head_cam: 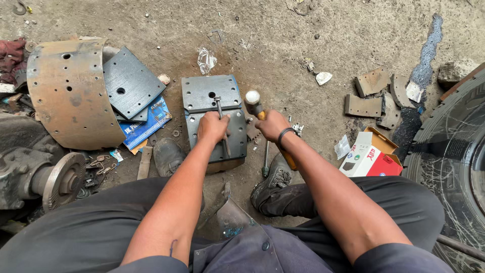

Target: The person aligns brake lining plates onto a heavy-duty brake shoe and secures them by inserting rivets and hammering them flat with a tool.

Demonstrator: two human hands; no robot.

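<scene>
My left hand [212,126] grips a thin metal punch [220,107] that stands on a curved grey brake lining [214,119] with holes, lying on the dirt ground between my feet. My right hand [272,125] holds a hammer by its orange handle; the hammer's steel head [252,98] is raised just right of the punch. A dark band sits on my right wrist. A second metal rod [265,157] lies on the ground beside my right shoe [273,182].
A rusty curved brake shoe [70,93] and another grey lining [130,83] lie at left, over a blue packet. An axle hub [55,179] sits at lower left. Worn lining pieces [371,96], a red-and-white box [369,159] and a tyre [449,156] are at right.
</scene>
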